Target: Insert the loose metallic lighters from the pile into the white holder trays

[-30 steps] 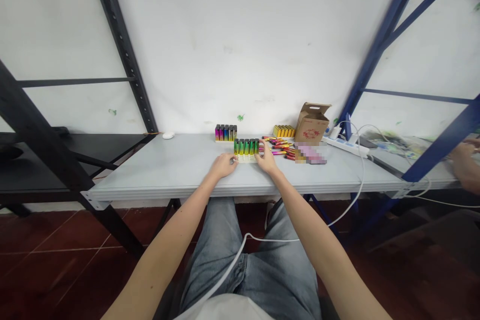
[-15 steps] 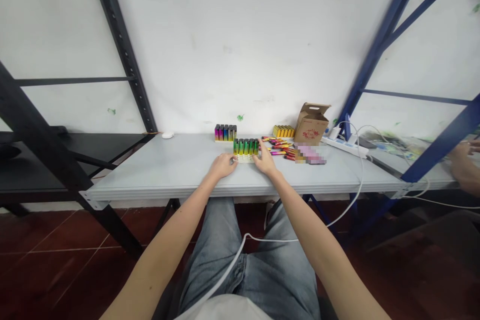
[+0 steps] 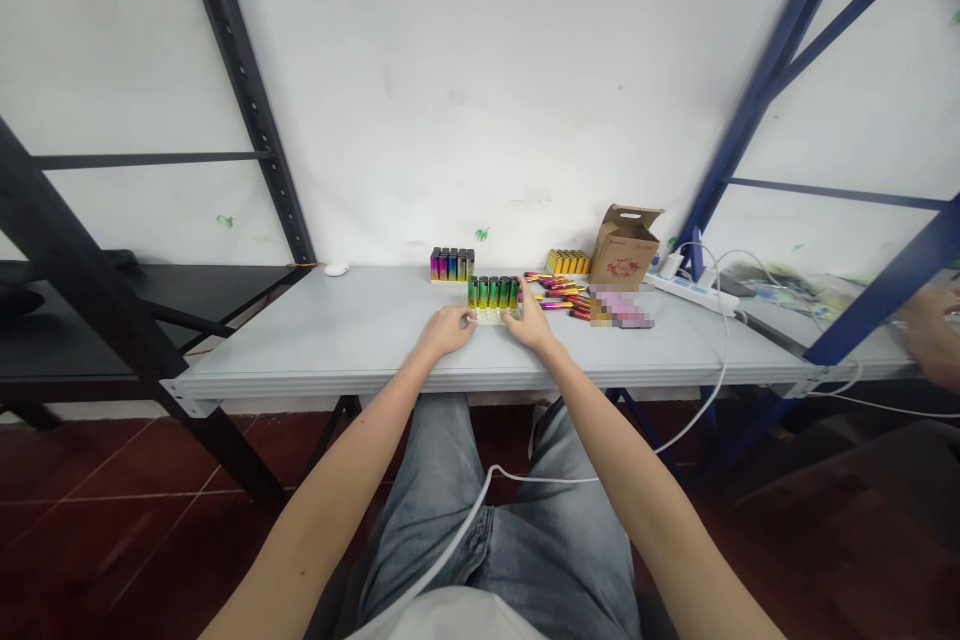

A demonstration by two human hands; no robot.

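Right in front of me on the table stands a pale tray [image 3: 491, 317], with upright green-and-yellow lighters [image 3: 493, 293] with black tops in its back part. My left hand [image 3: 448, 328] is closed at the tray's near left corner, thumb and fingers against its edge. At the right end, my right hand [image 3: 531, 321] grips the tray, its fingers reaching up beside the last lighter and its thumb along the near side. The undersides of both hands are hidden. Close to my right hand lies a pile of loose red, yellow and pink lighters [image 3: 574, 300].
Against the wall stand a block of purple, blue and dark lighters [image 3: 451, 265], a tray of yellow ones [image 3: 568, 263] and an open cardboard box [image 3: 622, 250]. A power strip [image 3: 694, 294] with white cables lies to the right. Another person's hand [image 3: 934, 325] shows at the far right.
Both hands stay at the ends of the tray with almost no movement. The whole view has shifted very slightly.
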